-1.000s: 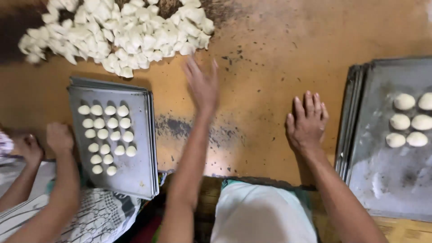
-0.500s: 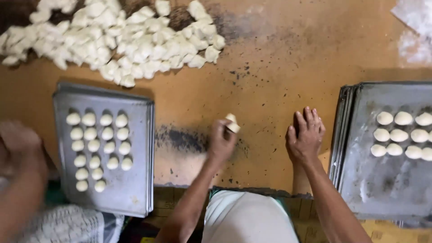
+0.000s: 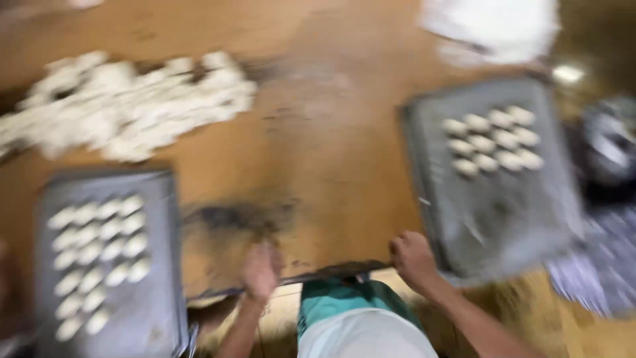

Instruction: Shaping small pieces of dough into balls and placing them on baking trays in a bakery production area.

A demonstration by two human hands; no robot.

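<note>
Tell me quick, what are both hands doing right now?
Left hand: loosely curled at the table's near edge; too blurred to tell if it holds anything.
Right hand: closed into a fist beside the right baking tray; contents cannot be told.

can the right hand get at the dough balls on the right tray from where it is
Probably yes: the right hand rests at the table edge beside the right tray, and only bare tray lies between it and the dough balls.

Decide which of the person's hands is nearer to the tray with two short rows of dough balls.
Right. The right hand sits by the table edge, beside that right-side tray's near corner. The left hand is farther off across bare table, closer to the other tray.
</note>
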